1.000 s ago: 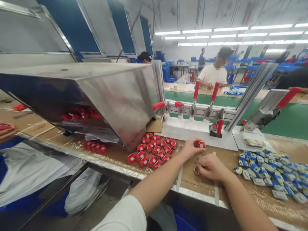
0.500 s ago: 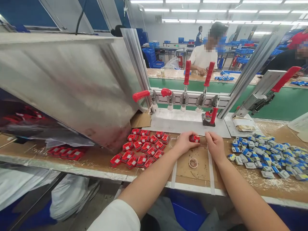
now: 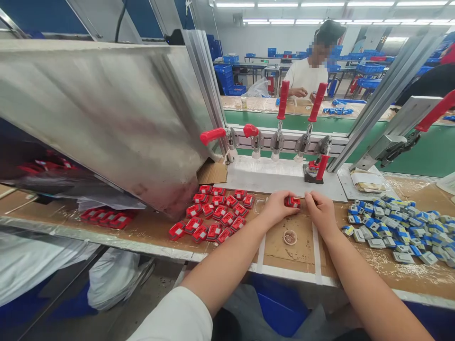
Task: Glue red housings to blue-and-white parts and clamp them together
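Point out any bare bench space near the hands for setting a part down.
Bare cardboard lies between the two white tape strips, around the small round cup. The white jig plate under the toggle clamps is open. Crowded: red parts by the left hand, blue-grey parts beyond the right hand.

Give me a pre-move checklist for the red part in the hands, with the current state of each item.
1. Red part gripped by left hand: ok, fingers closed on its left side.
2. Right hand at the part: ok, fingertips meet its right edge; whether it holds something thin there, cannot tell.
3. Part clear of the white fixture plate: ok, it sits over the brown bench, in front of the plate.
4. Toggle clamps: some handles upright, some tipped over; open or locked, cannot tell.
5. Small round cup within reach: ok, just below both hands.
6. Supply piles: ok, red parts on the left, blue and grey parts on the right.
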